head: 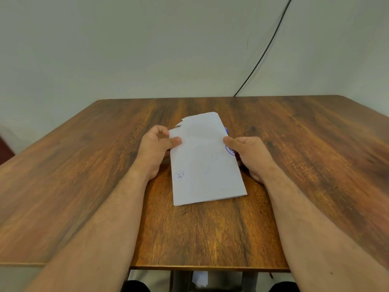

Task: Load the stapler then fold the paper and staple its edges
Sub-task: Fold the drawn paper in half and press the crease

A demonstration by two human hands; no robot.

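A folded white paper point(205, 163) with small blue pen marks is in the middle of the wooden table point(210, 234), its far end torn and lifted. My left hand point(154, 150) pinches its left edge, thumb on top and fingers underneath. At the right edge my right hand point(250, 154) grips the paper the same way, thumb over a blue circled mark. A small blue thing peeks out past the paper's far right edge; I cannot tell what it is. No stapler shows in the head view.
A black cable point(265, 51) runs down the pale wall to the table's far edge. The table's near edge is close to my body, with a scrap of white paper point(200, 279) on the floor beneath.
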